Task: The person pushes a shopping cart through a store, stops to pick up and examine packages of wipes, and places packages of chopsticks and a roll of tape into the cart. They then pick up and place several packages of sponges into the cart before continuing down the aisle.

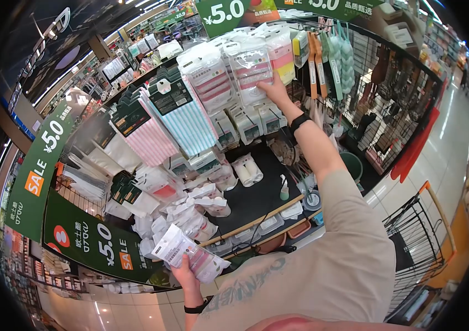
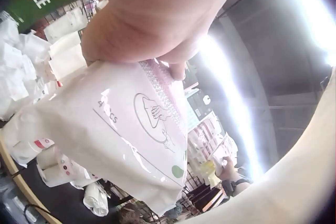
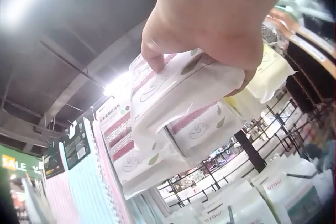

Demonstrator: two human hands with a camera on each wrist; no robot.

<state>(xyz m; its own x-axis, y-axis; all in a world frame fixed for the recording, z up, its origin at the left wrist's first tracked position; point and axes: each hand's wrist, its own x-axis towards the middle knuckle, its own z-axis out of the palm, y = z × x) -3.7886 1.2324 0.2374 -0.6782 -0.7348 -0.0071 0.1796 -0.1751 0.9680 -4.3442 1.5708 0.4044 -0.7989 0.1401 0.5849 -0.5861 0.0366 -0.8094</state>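
Note:
My left hand (image 1: 186, 274) holds a white and pink pack (image 1: 190, 255) low in front of my body; in the left wrist view the pack (image 2: 121, 124) shows "4 PCS" and a line drawing. At the top of the rack, my right hand (image 1: 274, 91) grips the edge of a hanging white and pink pack (image 1: 250, 69). The right wrist view shows that hand (image 3: 210, 24) over the pack (image 3: 178, 87), thumb on its front, with similar packs behind it.
Striped pink (image 1: 146, 129) and blue cloths (image 1: 187, 118) hang left of the packs. Loose white packs (image 1: 182, 220) lie heaped on the shelf. Orange-handled brushes (image 1: 317, 66) hang at right. A shopping cart (image 1: 419, 237) stands at the far right.

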